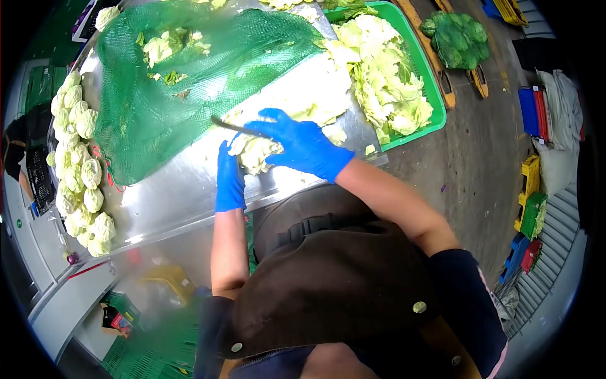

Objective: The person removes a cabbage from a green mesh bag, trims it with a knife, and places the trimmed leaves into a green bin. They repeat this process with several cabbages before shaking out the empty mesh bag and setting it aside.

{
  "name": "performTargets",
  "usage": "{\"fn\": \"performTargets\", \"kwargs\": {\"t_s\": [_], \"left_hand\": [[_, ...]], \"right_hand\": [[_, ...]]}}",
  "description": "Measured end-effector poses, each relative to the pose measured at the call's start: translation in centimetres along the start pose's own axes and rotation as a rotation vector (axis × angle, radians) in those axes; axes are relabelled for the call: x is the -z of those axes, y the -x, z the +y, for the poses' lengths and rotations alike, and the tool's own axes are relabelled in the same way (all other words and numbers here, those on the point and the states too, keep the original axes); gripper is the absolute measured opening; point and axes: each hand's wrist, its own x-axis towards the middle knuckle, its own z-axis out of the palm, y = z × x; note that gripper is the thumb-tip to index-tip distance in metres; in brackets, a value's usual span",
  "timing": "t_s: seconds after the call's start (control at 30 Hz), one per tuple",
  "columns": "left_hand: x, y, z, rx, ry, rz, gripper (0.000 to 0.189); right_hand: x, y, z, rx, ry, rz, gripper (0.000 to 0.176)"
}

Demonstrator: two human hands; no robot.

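A pale cabbage head [254, 153] rests at the near edge of the steel table [170, 199]. My left hand [229, 180], in a blue glove, grips the cabbage's left side. Over its top and right side is my gloved right hand [303, 144], closed on a knife [237, 127] whose dark blade points left and away from me. The knife's handle is hidden in the hand. Loose pale leaves [309, 101] lie just beyond the hands, beside a green net sack [189, 82] spread over the table.
A green crate [440, 114] full of leaves stands at the table's right end. Trimmed cabbage heads [79, 161] line the left edge. On the right, a net of green cabbages [456, 41] sits over a wooden pallet [432, 57]. A person's arm [25, 183] shows at far left.
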Motion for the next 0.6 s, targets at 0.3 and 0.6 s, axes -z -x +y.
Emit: {"fn": "performTargets", "kwargs": {"t_s": [0.3,0.6], "left_hand": [[-3.2,2.8,1.8,0.020,0.101,0.041,0.048],[-2.3,3.7,1.2,0.018,0.258,0.012,0.056]], "right_hand": [[2.4,2.1,5.3,-0.336,0.056,0.369,0.047],[-3.7,1.5,6.2,-0.323,-0.416,0.166,0.082]]}}
